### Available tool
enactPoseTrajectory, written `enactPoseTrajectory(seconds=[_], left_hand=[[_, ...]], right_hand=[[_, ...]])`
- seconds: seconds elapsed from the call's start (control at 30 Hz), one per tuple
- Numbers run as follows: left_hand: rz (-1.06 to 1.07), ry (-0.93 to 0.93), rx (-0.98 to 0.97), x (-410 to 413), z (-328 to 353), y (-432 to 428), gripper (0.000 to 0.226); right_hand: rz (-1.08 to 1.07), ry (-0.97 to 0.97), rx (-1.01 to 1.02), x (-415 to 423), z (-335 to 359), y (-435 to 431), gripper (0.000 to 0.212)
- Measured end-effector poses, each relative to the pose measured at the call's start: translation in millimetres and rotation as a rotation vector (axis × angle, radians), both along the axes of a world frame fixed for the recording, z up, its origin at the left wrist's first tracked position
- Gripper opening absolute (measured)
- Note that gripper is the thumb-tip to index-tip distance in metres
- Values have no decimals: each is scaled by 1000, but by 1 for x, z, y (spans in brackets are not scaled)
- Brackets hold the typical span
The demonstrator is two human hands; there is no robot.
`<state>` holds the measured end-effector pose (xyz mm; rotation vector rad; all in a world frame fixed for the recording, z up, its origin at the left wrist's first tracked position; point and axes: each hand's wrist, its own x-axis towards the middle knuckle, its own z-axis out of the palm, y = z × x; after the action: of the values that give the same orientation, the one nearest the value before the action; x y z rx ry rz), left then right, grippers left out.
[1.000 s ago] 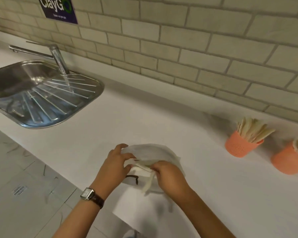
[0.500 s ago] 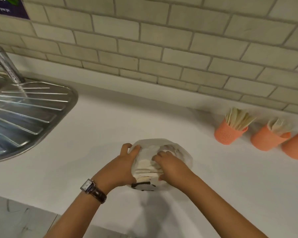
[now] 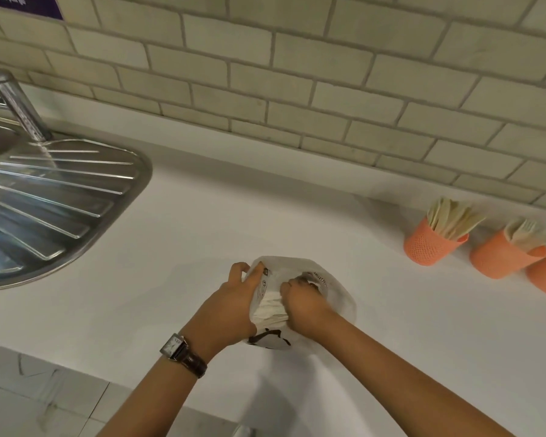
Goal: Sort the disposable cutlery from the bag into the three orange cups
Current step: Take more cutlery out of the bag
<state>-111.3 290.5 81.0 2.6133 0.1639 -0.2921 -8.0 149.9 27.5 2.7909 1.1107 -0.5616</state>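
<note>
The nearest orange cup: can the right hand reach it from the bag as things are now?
Probably yes. The right hand is in the bag, and only bare counter lies between it and the nearest cup. That cup already holds cutlery, so the hand must come in from above.

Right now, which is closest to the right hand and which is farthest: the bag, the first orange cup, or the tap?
From the right hand:
1. The bag, under the hand.
2. The first orange cup, to the right by the wall.
3. The tap, far left over the sink.
</note>
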Motion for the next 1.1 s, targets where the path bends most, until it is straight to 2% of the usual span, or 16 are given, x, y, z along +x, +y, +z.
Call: enactPoseTrajectory(seconds=[0.07,0.23,0.3,0.4,0.5,0.57,0.67,0.7,0.8,0.9,0.97,1.03,1.1], left_hand=[[39,-18,-47,-2,0,3,95],[93,-112,-323,1,-1,0,53],[89,-97,-235,3,-4,3,44],[111,-51,33,2,-12,8,50],[147,-3,48,2,-12,7,48],[151,89,-116,5,-5,10,47],[257,198,-727,6,7,14,43],[297,190,-868,6,9,13,47],[377,104,-1088,12,11,9,57],[383,43,-1321,19,19,11,50],[356,40,-1394,22,27,18,53],[271,76,-1308,21,36,26,70],[178,106,-1195,16,44,34,70]], right_hand=[[-23,2,28,2,-1,-3,33],[-29,63,132,7,1,-11,25],[-92,145,167,8,3,-16,23],[-117,246,167,8,8,-23,23],[-146,287,197,7,12,-26,18],[-161,394,211,6,11,-27,22],[-158,506,322,4,19,-33,28],[-155,563,378,1,27,-35,31],[-119,727,451,-1,48,-35,51],[-119,774,391,5,59,-35,51],[-21,726,323,9,66,-35,51],[42,695,330,11,76,-37,51],[5,715,399,15,82,-42,51]])
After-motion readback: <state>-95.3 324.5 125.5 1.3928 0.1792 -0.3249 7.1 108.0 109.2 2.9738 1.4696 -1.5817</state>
